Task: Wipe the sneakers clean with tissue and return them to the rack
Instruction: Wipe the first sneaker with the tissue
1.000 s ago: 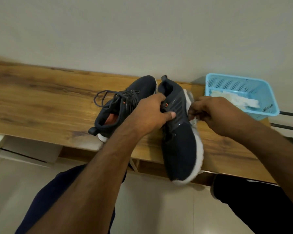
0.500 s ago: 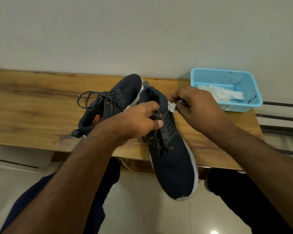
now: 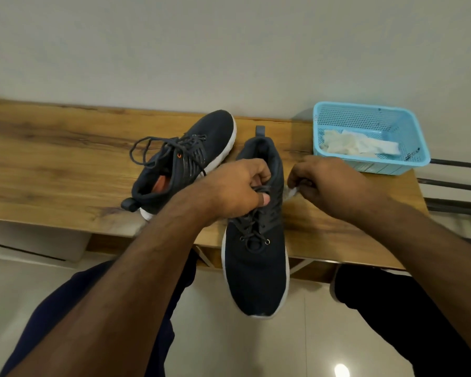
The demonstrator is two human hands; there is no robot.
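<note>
sneaker (image 3: 256,257) in hand: soft dark mesh, light and pliable, toe overhanging the wooden bench (image 3: 65,170); your left hand (image 3: 237,191) grips its collar and laces, the firmest hold. your right hand (image 3: 326,183) pinches a tissue (image 3: 291,190) beside its white sole. second sneaker (image 3: 185,161) rests behind; blue basket (image 3: 416,148) holds tissues.

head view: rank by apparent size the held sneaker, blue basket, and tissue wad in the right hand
1. Held sneaker, gripped by the left hand; it is nearer the camera, which inflates it.
2. Blue basket, clearly smaller in frame, though farther back.
3. Tissue wad, a scrap pinched in the right hand, mostly hidden.
</note>
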